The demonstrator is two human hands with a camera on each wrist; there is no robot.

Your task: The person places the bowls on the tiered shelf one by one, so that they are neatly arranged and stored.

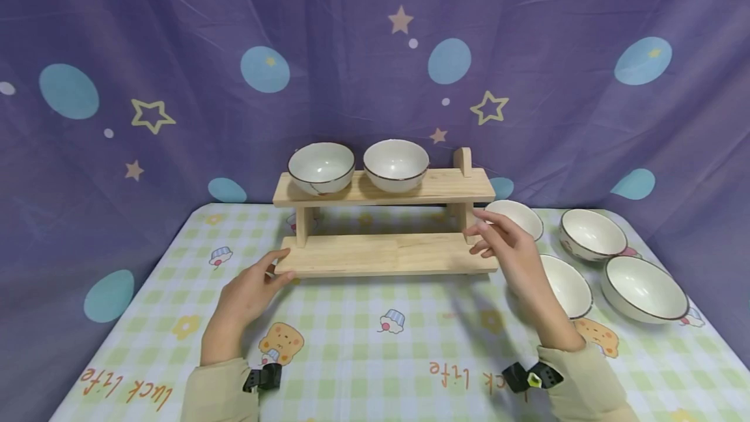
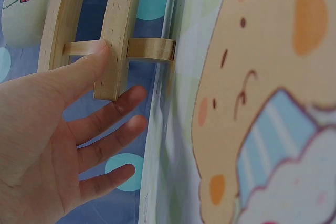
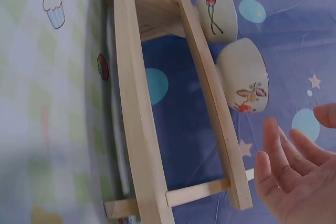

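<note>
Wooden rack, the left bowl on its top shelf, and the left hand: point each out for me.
wooden rack [image 1: 387, 254]: head view, on the bare lower shelf board.
left bowl [image 1: 320, 167]: head view, on its inner wall.
left hand [image 1: 249, 293]: head view, on the back of the hand.

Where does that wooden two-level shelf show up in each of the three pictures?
Head: wooden shelf at table centre, between both hands.
Left wrist: its end at upper left, thumb touching it.
Right wrist: turned on end, running down the middle.
Shared landmark: two bowls on its upper board.
</note>
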